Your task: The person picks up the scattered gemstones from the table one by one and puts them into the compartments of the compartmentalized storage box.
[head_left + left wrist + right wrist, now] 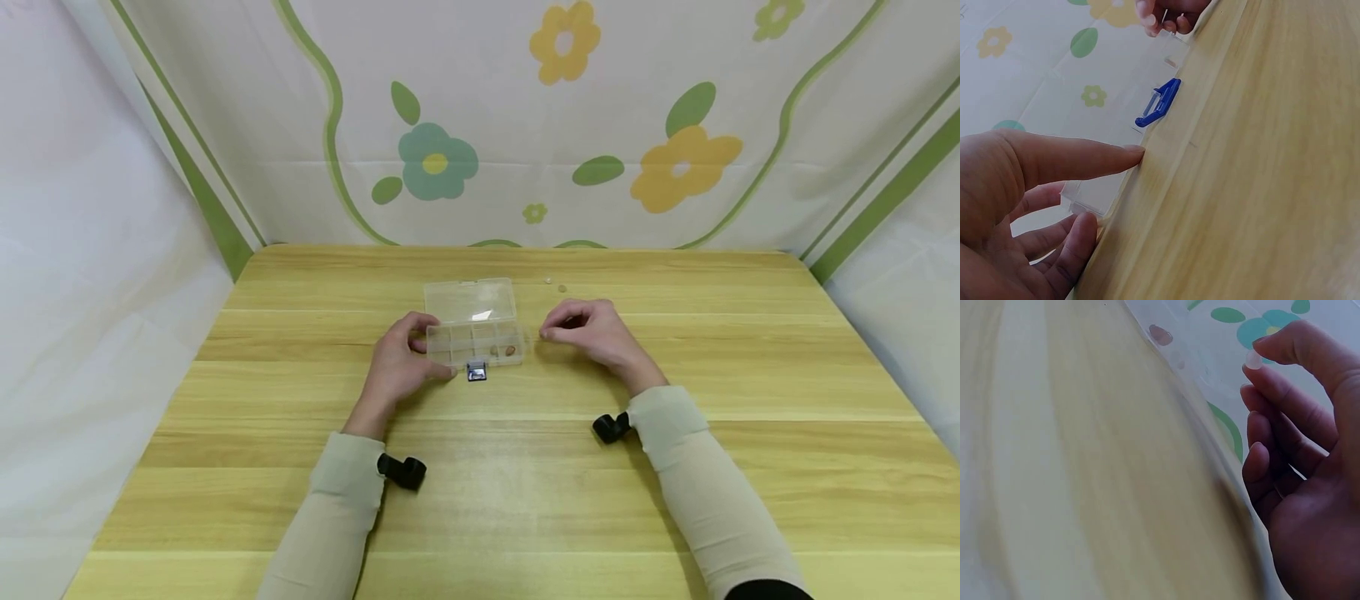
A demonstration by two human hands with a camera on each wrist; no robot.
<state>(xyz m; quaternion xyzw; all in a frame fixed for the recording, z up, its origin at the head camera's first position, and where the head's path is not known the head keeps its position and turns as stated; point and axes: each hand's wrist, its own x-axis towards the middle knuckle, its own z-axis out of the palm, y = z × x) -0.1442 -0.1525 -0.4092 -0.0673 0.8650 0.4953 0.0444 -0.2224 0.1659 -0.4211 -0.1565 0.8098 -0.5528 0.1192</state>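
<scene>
An open clear plastic compartment box (450, 343) lies on the table, its lid (472, 300) tipped back and its blue latch (1160, 103) at the front. My left hand (401, 354) holds the box's left end, the thumb along the front wall and the fingers around the side and back. Right of the box, my right hand (592, 329) pinches a small whitish, translucent bead (1254, 359) between thumb and index finger. A brown stone-like piece (511, 350) sits in a front right compartment, with a smaller, paler piece (493, 351) in the one beside it.
Two tiny pieces lie behind the box to the right: a whitish one (548, 281) and a tan one (562, 288). The wooden table (480, 500) ends at a flowered curtain (510, 125). Black wrist cameras (405, 472) sit on both sleeves.
</scene>
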